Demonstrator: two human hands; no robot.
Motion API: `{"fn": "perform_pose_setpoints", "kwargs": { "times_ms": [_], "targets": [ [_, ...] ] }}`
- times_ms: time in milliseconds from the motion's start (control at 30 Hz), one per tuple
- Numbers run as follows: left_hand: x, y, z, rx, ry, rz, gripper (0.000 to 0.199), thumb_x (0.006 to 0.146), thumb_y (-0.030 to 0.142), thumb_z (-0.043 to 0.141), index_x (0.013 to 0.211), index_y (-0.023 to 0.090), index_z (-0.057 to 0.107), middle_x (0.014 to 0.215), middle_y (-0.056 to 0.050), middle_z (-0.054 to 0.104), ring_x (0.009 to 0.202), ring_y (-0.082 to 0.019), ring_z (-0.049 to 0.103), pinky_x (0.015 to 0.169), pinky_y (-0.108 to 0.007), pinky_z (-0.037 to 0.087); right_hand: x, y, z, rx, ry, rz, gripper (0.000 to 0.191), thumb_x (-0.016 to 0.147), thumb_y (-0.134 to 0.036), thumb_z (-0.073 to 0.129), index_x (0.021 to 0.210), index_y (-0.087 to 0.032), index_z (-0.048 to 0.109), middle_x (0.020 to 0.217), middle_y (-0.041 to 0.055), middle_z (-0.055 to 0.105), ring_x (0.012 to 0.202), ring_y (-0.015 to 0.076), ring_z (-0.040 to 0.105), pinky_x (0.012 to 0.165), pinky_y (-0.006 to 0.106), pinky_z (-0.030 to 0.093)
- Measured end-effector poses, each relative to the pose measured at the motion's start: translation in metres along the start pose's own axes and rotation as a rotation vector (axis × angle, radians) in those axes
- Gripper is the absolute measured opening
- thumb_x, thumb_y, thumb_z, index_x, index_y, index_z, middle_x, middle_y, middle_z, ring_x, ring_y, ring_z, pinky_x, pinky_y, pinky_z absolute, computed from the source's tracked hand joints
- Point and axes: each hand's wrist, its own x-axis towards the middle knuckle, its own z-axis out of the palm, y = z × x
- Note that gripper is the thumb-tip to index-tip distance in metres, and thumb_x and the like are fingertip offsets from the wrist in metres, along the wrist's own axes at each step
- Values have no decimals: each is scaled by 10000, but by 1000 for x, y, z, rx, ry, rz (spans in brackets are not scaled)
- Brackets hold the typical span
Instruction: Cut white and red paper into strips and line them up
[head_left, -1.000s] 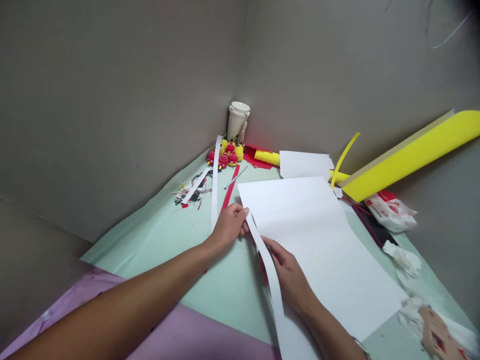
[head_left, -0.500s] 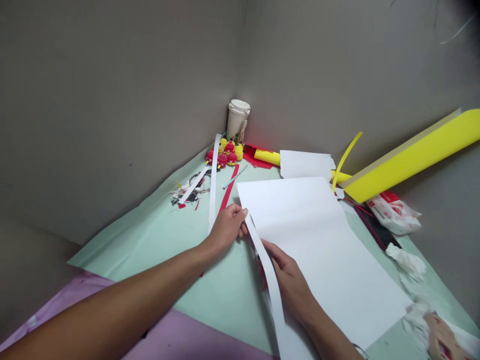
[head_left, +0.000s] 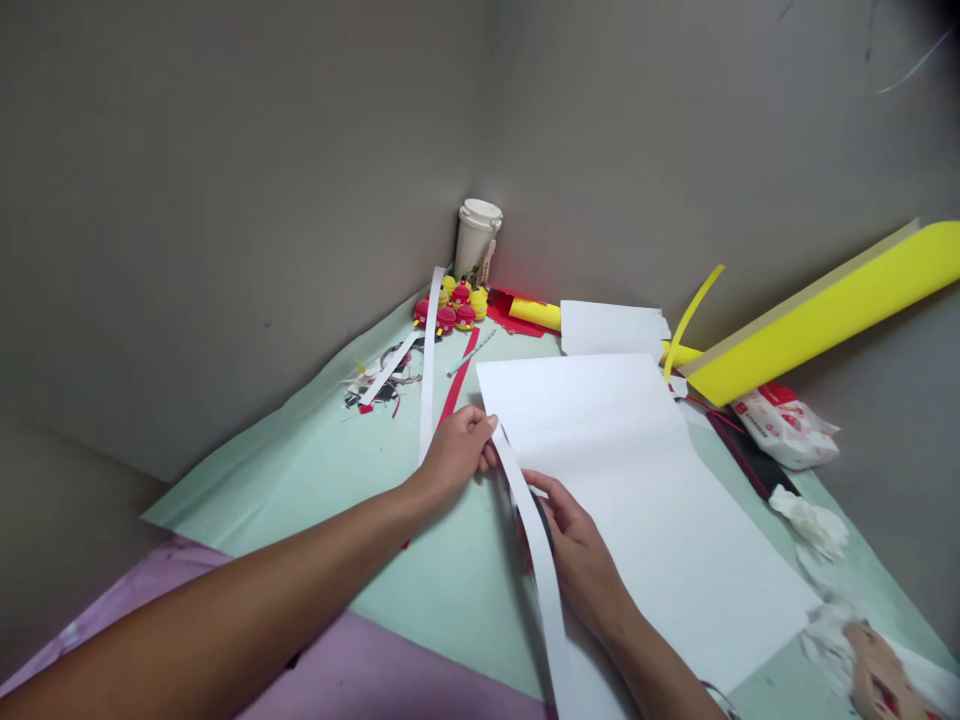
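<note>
The left hand (head_left: pixel 459 447) pinches the far end of a white strip (head_left: pixel 549 580), whose long axis runs near and slightly right; the right hand (head_left: pixel 576 545), beside the strip's middle, curls round a mostly hidden dark handle (head_left: pixel 544 517).

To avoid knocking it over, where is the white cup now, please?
In the head view, the white cup stands upper centre, where the walls meet, just behind the red and yellow ornaments.

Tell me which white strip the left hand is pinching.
The left hand pinches the white strip curving past the right hand; the other long strip and the short strip lie farther left.
</note>
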Motion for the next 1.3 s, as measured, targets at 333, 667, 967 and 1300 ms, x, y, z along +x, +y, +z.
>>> {"fn": "perform_pose_setpoints", "kwargs": {
  "times_ms": [333, 667, 967, 1300],
  "targets": [
    [0, -2, -1, -9, -3, 2, 235, 888, 373, 524, 740, 194, 489, 526, 16, 587, 432, -103, 501, 466, -209, 391, -1, -2, 2, -35, -13, -18, 548, 840, -577, 593, 1262, -227, 584, 640, -34, 519, 545, 129, 432, 524, 246, 375],
    [2, -2, 0, -24, -3, -9, 216, 890, 362, 520, 756, 197, 482, 517, 18, 588, 422, -103, 505, 450, -204, 391, 0, -1, 2, -22, -20, -23, 527, 854, -554, 590, 1265, -224, 584, 656, -34, 521, 555, 121, 427, 522, 240, 381],
    [-1, 0, 1, -37, -15, -13, 230, 879, 368, 529, 731, 203, 468, 509, 26, 576, 409, -100, 491, 442, -202, 386, 0, -3, 3, -17, 9, -13, 523, 834, -546, 609, 1249, -227, 595, 613, -44, 494, 534, 129, 416, 496, 240, 367],
    [-1, 0, 0, -23, -21, -16, 231, 885, 370, 521, 735, 203, 467, 515, 24, 582, 417, -101, 489, 451, -207, 388, 2, 1, 3, 17, -7, -31, 508, 850, -531, 607, 1254, -223, 590, 661, -30, 531, 540, 115, 432, 511, 234, 399]
  ]
}}
